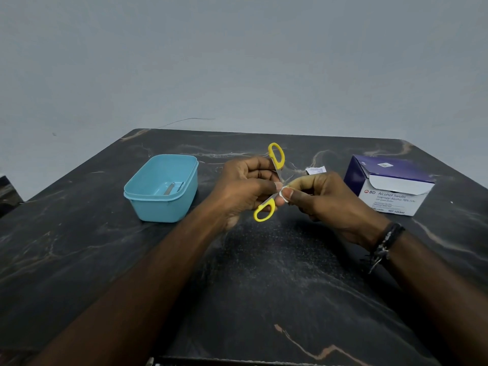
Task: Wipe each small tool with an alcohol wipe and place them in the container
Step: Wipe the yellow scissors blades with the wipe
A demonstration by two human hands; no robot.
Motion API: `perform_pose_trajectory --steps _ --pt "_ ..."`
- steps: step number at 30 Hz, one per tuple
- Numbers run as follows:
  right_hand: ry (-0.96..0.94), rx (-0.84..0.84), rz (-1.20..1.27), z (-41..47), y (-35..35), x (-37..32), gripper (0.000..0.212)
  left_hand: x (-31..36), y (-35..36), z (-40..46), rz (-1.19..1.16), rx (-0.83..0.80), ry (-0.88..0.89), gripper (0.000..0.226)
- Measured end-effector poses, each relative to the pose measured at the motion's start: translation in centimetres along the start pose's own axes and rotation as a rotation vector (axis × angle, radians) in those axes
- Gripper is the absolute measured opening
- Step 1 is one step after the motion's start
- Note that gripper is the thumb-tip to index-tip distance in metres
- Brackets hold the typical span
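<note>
Above the dark marbled stone counter [264, 273], small steel scissors with yellow plastic loop handles [276, 157] spread wide open and gripped near the pivot by the curled fingers of the left hand [245, 186], blades pointing right. At the pivot, a small white alcohol wipe [284, 192] pinched against the metal between thumb and fingers of the right hand [324, 199]. On the counter left of the hands, a light blue rectangular plastic container [161, 188] holding slim metal tools [173, 187]; to the right, a white and purple cardboard box of alcohol swabs [390, 188] with its flap open, a torn white wipe sachet [315, 170] just beside it.
</note>
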State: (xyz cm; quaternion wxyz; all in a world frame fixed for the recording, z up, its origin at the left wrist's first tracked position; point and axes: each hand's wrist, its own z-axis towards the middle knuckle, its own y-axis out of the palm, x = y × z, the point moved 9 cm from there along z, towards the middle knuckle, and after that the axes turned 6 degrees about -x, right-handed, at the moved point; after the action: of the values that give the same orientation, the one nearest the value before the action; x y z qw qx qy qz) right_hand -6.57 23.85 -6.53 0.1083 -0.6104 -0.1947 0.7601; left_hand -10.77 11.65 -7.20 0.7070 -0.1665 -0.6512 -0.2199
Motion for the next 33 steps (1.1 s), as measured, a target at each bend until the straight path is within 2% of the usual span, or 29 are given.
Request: perform_pose_trajectory --steps 10,20,33 --pt "0.092 -0.02 0.095 0.1 0.0 1.3 0.025 0.4 -1.0 0.1 -0.121 0.04 -0.004 0.025" --pt "0.076 0.002 0.205 0.2 0.4 1.3 0.019 -0.1 -0.2 0.1 -0.082 0.0 -0.014 0.027" --pt "0.091 0.027 0.191 0.3 -0.1 2.0 0.019 -0.5 -0.1 0.2 -0.112 -0.012 -0.031 0.025"
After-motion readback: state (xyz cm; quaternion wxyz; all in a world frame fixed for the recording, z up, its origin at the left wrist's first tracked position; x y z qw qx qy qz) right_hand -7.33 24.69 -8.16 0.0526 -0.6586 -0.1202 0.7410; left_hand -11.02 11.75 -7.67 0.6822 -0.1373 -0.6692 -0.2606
